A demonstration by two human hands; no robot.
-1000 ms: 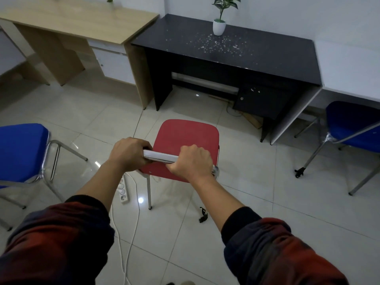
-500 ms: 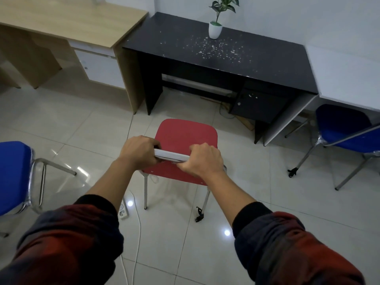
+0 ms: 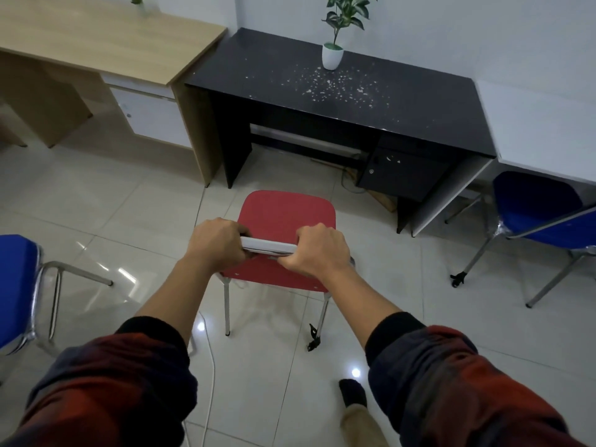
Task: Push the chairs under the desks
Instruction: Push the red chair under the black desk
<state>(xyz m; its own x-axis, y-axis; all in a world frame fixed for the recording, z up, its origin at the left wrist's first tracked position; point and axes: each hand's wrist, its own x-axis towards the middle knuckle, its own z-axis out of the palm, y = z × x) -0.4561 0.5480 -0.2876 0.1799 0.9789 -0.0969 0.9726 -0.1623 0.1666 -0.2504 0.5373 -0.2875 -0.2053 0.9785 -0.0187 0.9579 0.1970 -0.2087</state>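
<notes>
- Gripping the pale top rail [image 3: 267, 246] of the red chair [image 3: 285, 217], the left hand [image 3: 216, 241] and right hand [image 3: 317, 250] each curled round one end.
- The red chair stood just short of the black desk [image 3: 338, 101], facing its knee opening, not yet under.
- Pushing evenly with both hands would probably have kept it straight, left of the desk's drawer unit [image 3: 400, 169].
- A white cable [image 3: 211, 366] trailed on the floor behind the black desk's red chair; best kept clear of feet.

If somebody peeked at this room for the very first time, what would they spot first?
Probably the red chair in the middle of the floor, with the left hand and right hand gripping its back. Just beyond it stands the black desk, with a potted plant on top. Blue chairs sit at both sides.
</notes>
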